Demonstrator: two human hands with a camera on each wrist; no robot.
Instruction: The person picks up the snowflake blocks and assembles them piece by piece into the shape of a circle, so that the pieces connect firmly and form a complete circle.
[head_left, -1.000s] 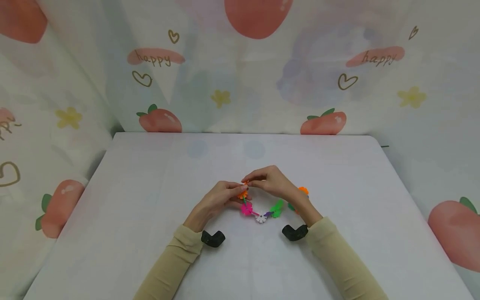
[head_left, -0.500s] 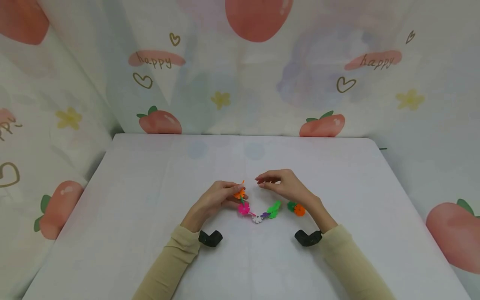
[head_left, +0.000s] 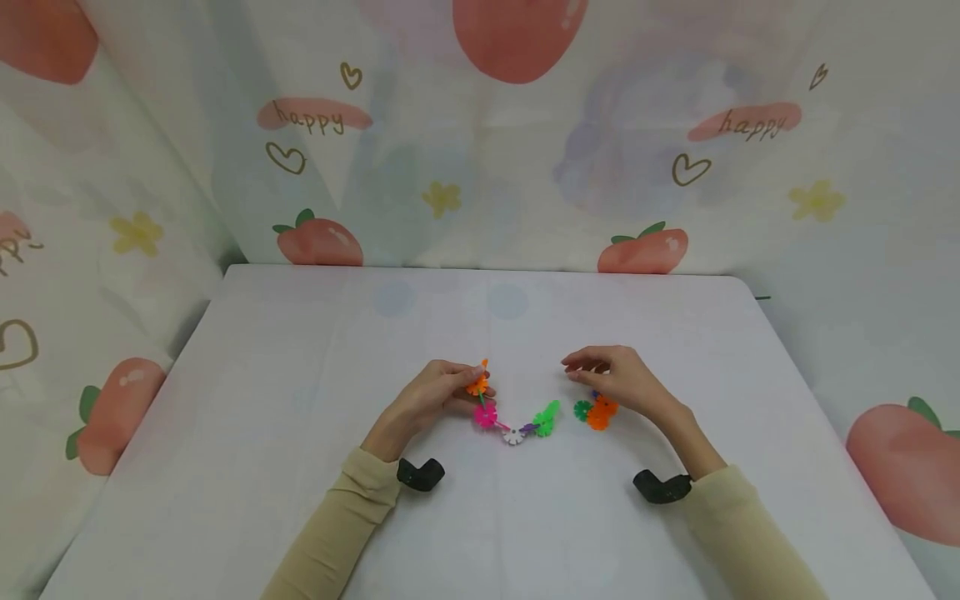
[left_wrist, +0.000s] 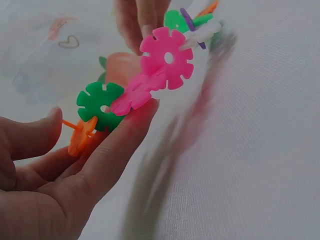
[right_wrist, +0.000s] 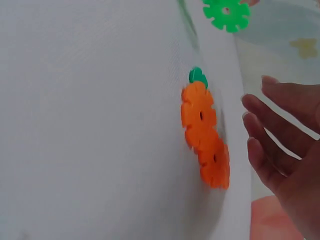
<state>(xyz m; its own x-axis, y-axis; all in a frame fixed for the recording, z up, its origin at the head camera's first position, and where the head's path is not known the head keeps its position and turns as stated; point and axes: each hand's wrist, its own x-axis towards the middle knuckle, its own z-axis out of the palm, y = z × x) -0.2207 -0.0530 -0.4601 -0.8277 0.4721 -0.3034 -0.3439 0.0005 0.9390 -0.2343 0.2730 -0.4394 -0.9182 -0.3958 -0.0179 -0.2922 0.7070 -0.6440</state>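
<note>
My left hand (head_left: 442, 387) holds one end of a chain of slotted plastic snowflake discs, pinching an orange disc (head_left: 477, 385) between thumb and fingers. From there the chain runs through a green disc (left_wrist: 95, 102), pink discs (left_wrist: 162, 52), a white disc (head_left: 513, 437) and a purple one, to bright green discs (head_left: 544, 423) at the far end. My right hand (head_left: 626, 379) hovers with its fingers loosely bent and nothing in them. Below and beside it on the table lie two orange discs (right_wrist: 197, 112), a dark green disc (head_left: 582, 409) and a partly hidden blue one.
A white cloth covers the table (head_left: 300, 350). Printed curtains (head_left: 480, 167) rise at its back and sides. Each wrist wears a black camera mount (head_left: 422, 475).
My right hand has drawn away from the left hand, moving right to above the loose discs. The left hand keeps its hold on the chain and has shifted only slightly left.
</note>
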